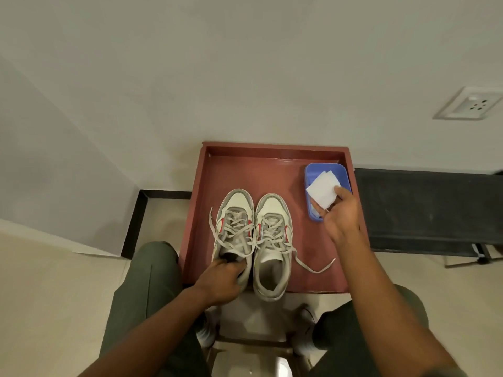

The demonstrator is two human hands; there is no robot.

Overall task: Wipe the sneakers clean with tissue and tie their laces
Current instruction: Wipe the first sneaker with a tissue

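Sneakers, pair: left sneaker and right sneaker side by side on red-brown tray, long axes near-to-far, toes toward far wall, heels at near rim. Uppers pale, grey-trimmed, red accents; flat laces untied, one trailing right. I see my left hand gripping left sneaker's heel collar, my right hand pinching white, square, creased tissue over blue rounded plastic tub at tray's far right.
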